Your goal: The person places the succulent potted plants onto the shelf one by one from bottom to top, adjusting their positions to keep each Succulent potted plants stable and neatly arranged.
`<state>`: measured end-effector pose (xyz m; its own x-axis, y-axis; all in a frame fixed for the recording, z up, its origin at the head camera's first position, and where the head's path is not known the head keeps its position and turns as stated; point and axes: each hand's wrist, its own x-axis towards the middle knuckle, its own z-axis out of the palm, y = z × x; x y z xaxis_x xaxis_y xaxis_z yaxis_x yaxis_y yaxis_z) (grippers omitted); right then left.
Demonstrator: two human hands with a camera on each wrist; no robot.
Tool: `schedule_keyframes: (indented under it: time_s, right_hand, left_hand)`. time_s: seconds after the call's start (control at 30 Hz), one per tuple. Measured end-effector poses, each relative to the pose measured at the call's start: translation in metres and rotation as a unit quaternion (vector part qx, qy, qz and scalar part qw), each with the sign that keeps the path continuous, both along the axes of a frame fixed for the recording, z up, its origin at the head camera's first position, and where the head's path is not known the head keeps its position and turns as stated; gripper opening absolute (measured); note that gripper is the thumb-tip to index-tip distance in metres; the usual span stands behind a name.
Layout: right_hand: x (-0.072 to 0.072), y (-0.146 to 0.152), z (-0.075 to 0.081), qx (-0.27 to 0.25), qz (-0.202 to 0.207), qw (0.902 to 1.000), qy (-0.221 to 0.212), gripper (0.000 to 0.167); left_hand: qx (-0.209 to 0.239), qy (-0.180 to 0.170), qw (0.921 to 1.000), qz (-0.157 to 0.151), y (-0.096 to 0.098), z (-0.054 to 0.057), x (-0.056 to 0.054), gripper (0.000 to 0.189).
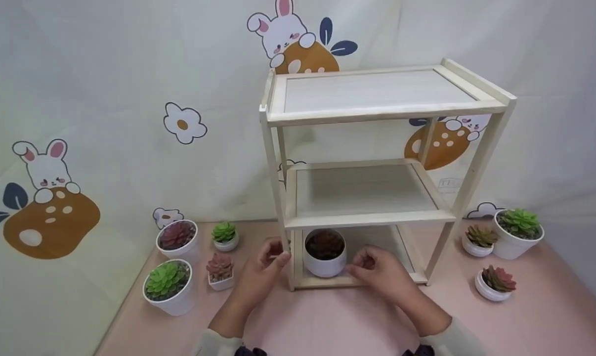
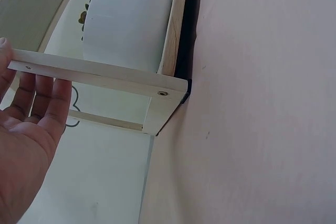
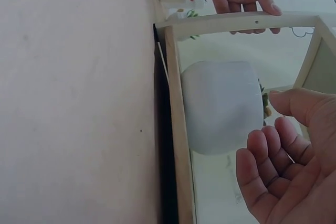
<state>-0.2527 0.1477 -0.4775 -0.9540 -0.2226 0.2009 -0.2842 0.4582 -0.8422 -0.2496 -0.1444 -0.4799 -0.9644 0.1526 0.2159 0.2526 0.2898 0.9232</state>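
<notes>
A white round pot (image 1: 324, 266) with a dark reddish succulent (image 1: 326, 244) stands on the lowest board of a pale wooden three-tier rack (image 1: 369, 217), towards its left side. My left hand (image 1: 262, 271) grips the rack's left front post (image 2: 94, 73), thumb on one side and fingers on the other. Just right of the pot is my right hand (image 1: 381, 271), its fingers loosely bent and holding nothing. In the right wrist view, the thumb (image 3: 296, 103) and fingertips are close to the pot's rim.
Left of the rack are two larger potted succulents (image 1: 175, 296) and two small ones, green (image 1: 225, 232) and pink (image 1: 221, 267). On the right stand a large green succulent (image 1: 518, 232), a small brownish one (image 1: 480, 242) and a reddish one (image 1: 496, 284). A bunny-print cloth (image 1: 130, 173) hangs behind.
</notes>
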Motion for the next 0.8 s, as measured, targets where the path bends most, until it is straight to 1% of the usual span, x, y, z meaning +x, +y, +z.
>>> schedule_keyframes:
  time_s: [0.1,0.27,0.4,0.57,0.7,0.8]
  right_hand:
    - [0.003,0.002,0.004,-0.007,0.0,1.0,-0.005,0.022]
    - [0.009,0.007,0.01,-0.009,-0.013,0.9997,-0.02,0.022]
    - [0.013,0.012,0.015,-0.008,-0.012,0.9998,-0.016,0.022]
    - [0.019,0.022,0.024,-0.005,-0.011,0.9998,-0.015,0.022]
    - [0.023,0.03,0.03,-0.013,-0.026,0.9995,-0.015,0.023]
    - [0.025,0.036,0.032,-0.015,-0.047,0.9986,-0.02,0.023]
  left_hand:
    - [-0.002,0.0,1.0,0.004,0.0,0.0,0.0,0.04]
    - [-0.006,0.01,0.9999,0.005,0.0,-0.001,0.0,0.041]
    - [-0.008,0.014,0.9999,0.006,-0.001,-0.001,-0.001,0.04]
    - [0.003,0.02,0.9998,-0.005,-0.001,-0.002,-0.002,0.034]
    - [0.007,0.024,0.9997,-0.008,-0.001,-0.004,-0.003,0.032]
    - [0.009,0.024,0.9996,-0.011,-0.001,-0.005,-0.002,0.032]
